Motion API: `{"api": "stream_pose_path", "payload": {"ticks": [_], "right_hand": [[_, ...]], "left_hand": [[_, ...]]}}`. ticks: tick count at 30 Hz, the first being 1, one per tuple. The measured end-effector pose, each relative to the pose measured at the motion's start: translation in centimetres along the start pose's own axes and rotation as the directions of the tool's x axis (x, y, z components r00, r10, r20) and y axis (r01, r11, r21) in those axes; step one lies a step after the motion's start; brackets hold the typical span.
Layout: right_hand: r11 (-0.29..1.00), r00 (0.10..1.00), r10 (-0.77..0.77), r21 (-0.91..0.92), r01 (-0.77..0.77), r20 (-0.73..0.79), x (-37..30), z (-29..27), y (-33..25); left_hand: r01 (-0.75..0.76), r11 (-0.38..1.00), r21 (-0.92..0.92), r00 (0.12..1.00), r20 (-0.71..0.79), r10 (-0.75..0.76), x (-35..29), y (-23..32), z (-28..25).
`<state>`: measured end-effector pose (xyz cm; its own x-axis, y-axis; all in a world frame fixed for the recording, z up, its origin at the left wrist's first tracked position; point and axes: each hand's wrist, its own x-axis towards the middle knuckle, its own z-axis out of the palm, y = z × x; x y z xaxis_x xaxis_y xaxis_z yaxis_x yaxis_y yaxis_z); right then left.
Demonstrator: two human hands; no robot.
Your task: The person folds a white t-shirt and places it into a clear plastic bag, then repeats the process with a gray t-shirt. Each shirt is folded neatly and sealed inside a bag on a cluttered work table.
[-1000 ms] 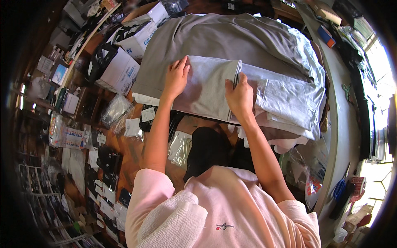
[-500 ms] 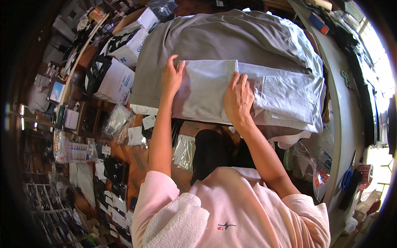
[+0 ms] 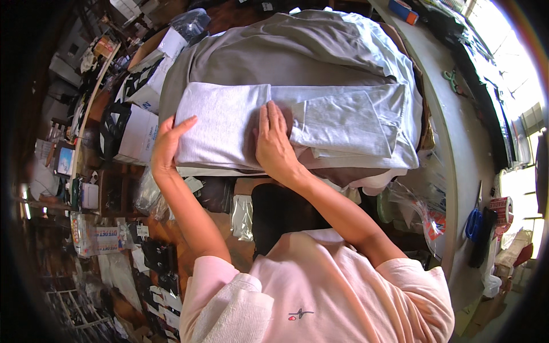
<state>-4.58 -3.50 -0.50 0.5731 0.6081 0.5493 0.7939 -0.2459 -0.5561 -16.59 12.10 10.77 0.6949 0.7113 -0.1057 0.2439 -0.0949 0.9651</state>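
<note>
A pale grey shirt point(image 3: 223, 123) lies folded into a long band on a mound of cloth in front of me. Its left part is doubled over, and a sleeve point(image 3: 340, 123) is folded flat across its right part. At the left edge, my left hand point(image 3: 166, 143) is open, its thumb on top of the fabric and its fingers along the side. My right hand point(image 3: 275, 143) lies open on the shirt, fingers straight and close together, by the edge of the doubled-over part.
Beneath the shirt spreads a grey-brown cloth point(image 3: 246, 54). White cardboard boxes point(image 3: 137, 134) stand to the left. A narrow grey table point(image 3: 437, 108) runs along the right, with blue-handled scissors point(image 3: 473, 223) and a tape roll point(image 3: 501, 210) on it. Clear plastic bags point(image 3: 414, 206) are near the right front.
The view has shifted, and the shirt appears farther left. My left hand has come down from the top left corner to the left edge; my right hand now lies flatter.
</note>
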Motion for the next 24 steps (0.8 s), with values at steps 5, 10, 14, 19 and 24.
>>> {"api": "stream_pose_path", "payload": {"ticks": [5, 10, 14, 19, 24], "right_hand": [[0.822, 0.939, 0.17, 0.482, -0.302, 0.298, 2.6, -9.2, -0.7], [0.105, 0.777, 0.366, 0.807, -0.581, 0.512, 4.7, -16.5, 4.2], [0.408, 0.693, 0.642, 0.619, -0.671, 0.328, 2.3, -20.3, 10.4], [0.342, 0.613, 0.732, 0.618, -0.707, 0.296, -2.3, -23.4, 18.1], [0.494, 0.719, 0.657, 0.591, -0.638, 0.227, -3.1, -23.8, 19.6]], "left_hand": [[-0.103, 0.992, -0.073, 0.99, 0.087, 0.109, -2.0, 6.1, 7.9], [-0.247, 0.955, -0.164, 0.736, 0.609, 0.295, -2.9, 7.3, 16.3], [-0.544, 0.819, 0.18, 0.798, 0.413, 0.439, -0.4, 4.8, 19.2], [-0.305, 0.665, 0.682, 0.948, 0.153, 0.278, 2.5, -3.6, 21.2], [-0.412, 0.831, 0.374, 0.906, 0.264, 0.33, 5.9, -3.3, 20.3]]}}
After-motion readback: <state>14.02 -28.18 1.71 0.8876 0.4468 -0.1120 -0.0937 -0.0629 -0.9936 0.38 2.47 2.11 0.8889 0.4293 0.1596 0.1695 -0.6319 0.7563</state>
